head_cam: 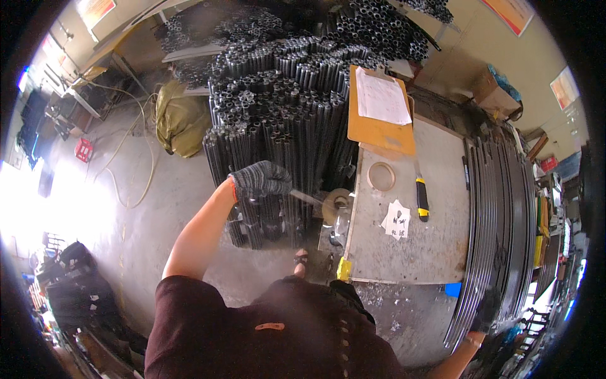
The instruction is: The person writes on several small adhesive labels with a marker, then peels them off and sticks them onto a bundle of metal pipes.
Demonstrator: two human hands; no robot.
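Note:
My left hand (262, 179), in a grey knit glove with an orange cuff, is closed on one end of a pale, flat strip (305, 196), apparently tape. The strip runs towards a tape roll (337, 203) beside the table's left edge. Behind and below this hand stand many upright bundles of dark metal tubes (284, 118). At the lower right, my right hand (487, 308), in a dark glove, is over the near end of long dark metal bars or tubes (502, 222) lying side by side. Its fingers are blurred, and its grip cannot be made out.
The worn table (426, 256) bears a clipboard (381, 135) with papers, a tape ring (381, 176), a black-and-yellow utility knife (422, 199), a marker (466, 173) and paper slips (396, 219) with writing. Left of the tubes are an olive sack (180, 121) and a hose (152, 161) on the floor.

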